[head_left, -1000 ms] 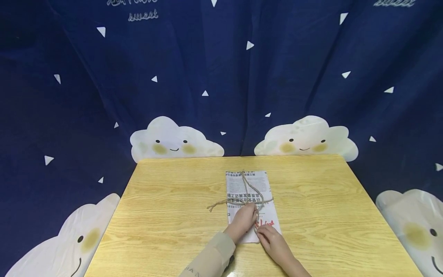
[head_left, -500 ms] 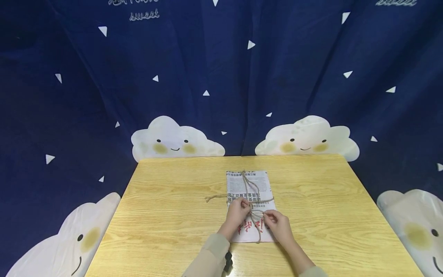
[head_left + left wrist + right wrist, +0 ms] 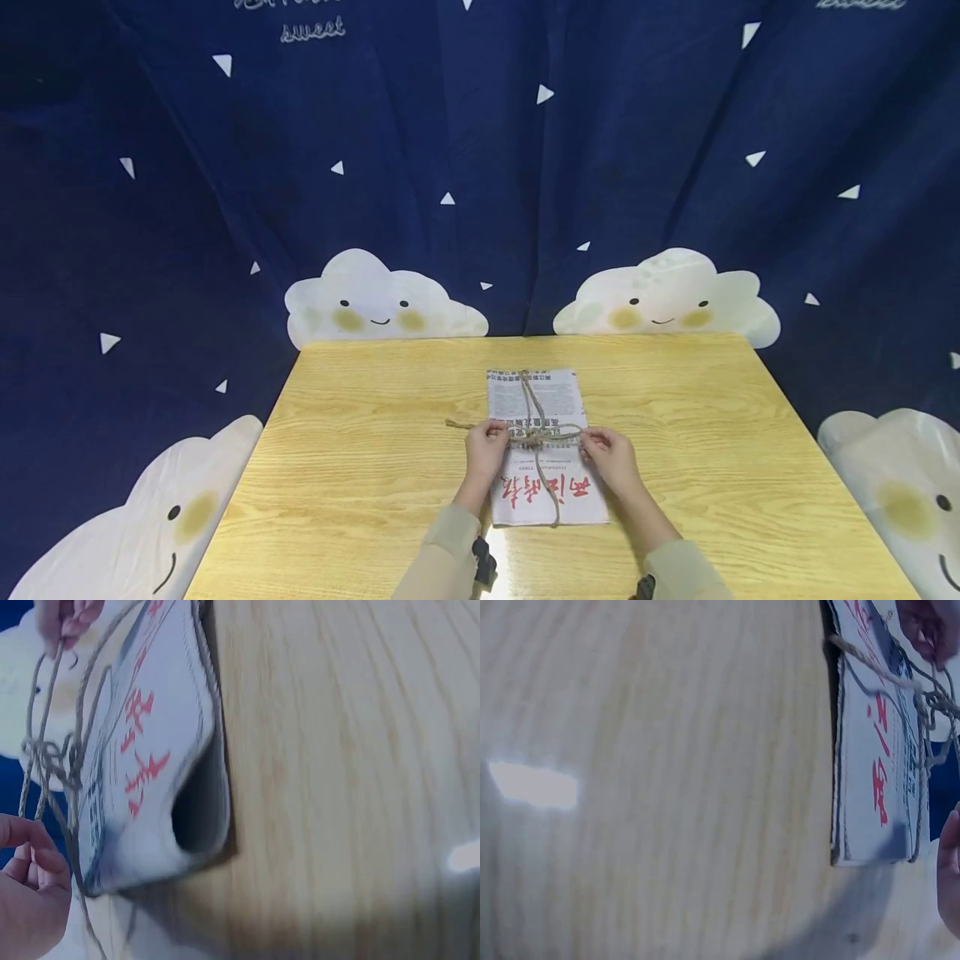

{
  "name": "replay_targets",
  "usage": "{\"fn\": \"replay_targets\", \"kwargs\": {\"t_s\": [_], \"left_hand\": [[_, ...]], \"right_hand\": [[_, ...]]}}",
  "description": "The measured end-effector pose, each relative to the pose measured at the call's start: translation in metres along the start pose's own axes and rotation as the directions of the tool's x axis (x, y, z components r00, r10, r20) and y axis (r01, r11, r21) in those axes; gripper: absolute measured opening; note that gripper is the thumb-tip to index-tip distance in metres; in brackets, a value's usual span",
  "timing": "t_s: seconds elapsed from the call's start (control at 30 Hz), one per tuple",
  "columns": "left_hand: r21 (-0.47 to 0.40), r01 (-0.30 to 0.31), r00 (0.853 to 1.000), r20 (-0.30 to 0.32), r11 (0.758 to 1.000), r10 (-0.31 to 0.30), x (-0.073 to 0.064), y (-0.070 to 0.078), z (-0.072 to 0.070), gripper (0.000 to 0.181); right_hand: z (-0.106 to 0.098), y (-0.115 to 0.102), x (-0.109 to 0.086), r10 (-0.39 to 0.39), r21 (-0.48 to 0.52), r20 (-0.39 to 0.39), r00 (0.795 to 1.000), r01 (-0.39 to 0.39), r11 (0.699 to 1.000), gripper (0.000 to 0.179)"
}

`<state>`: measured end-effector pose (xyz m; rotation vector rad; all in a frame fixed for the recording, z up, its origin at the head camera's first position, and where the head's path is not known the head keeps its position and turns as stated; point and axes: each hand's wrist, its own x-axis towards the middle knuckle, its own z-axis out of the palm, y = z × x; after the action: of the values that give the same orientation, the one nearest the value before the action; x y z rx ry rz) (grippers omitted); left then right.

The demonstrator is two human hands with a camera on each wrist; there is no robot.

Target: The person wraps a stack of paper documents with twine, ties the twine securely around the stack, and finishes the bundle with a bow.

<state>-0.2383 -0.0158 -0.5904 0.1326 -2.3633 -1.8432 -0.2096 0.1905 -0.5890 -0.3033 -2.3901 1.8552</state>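
Note:
A folded stack of newspapers (image 3: 517, 510) with red and black print lies flat, tied crosswise with brown twine (image 3: 547, 482). Above its middle sits a knot (image 3: 54, 761) with loops running out to both sides. My left hand (image 3: 484, 457) pinches the loop at the stack's left edge, between thumb and fingers. On the other side, my right hand (image 3: 613, 463) pinches the opposite loop near the right edge. The left wrist view shows the twine lifted off the paper between the hands. One loose twine end pokes out left beyond the left hand.
The stack rests on a wood-grain table (image 3: 360, 467). Behind it hangs a dark blue curtain (image 3: 480, 150) with white triangles and smiling clouds. Dark straps (image 3: 483, 560) circle the wrists below the sleeves. A bright reflection (image 3: 536, 786) shows on the tabletop.
The hands, close together over the lower part of the stack, have drawn apart to its left and right edges. The twine between them now spreads into two loops around a central knot.

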Motion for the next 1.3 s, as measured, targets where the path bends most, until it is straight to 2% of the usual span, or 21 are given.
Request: {"fn": "replay_targets", "kwargs": {"t_s": [0.2,0.37,0.63,0.9,1.03,1.13,1.23,1.3], "left_hand": [[-0.026,0.065,0.995,-0.079,0.998,-0.066,0.005,-0.003,-0.012,0.008],[-0.02,0.053,0.99,-0.129,0.998,-0.056,0.006,-0.006,-0.018,0.005],[-0.005,0.046,0.969,-0.245,0.999,-0.046,0.008,-0.005,-0.024,0.004],[-0.012,0.102,0.946,-0.31,0.995,-0.1,0.011,-0.012,-0.027,0.006],[-0.116,0.161,0.939,-0.288,0.98,-0.188,0.013,-0.014,-0.029,0.007],[-0.267,0.209,0.921,-0.271,0.941,-0.281,0.014,-0.016,-0.031,0.007],[-0.376,0.212,0.901,-0.282,0.902,-0.329,0.015,-0.017,-0.031,0.008],[-0.416,0.181,0.896,-0.304,0.891,-0.324,0.016,-0.019,-0.029,0.007]], "right_hand": [[-0.004,-0.001,0.009,0.049,-0.001,-0.001,0.999,-0.049,0.999,0.018],[-0.006,-0.002,0.014,0.069,0.006,-0.002,0.998,-0.069,0.998,0.02],[-0.01,-0.006,0.02,0.105,0.044,-0.009,0.994,-0.104,0.994,0.025],[-0.009,-0.011,0.019,0.14,0.066,-0.032,0.99,-0.137,0.988,0.025],[-0.007,-0.011,0.018,0.155,0.071,-0.044,0.987,-0.151,0.986,0.025],[-0.006,-0.01,0.017,0.164,0.09,-0.05,0.985,-0.159,0.983,0.024],[-0.004,-0.009,0.017,0.168,0.108,-0.059,0.984,-0.161,0.981,0.025],[-0.003,-0.009,0.017,0.172,0.108,-0.071,0.983,-0.164,0.981,0.025]]}}
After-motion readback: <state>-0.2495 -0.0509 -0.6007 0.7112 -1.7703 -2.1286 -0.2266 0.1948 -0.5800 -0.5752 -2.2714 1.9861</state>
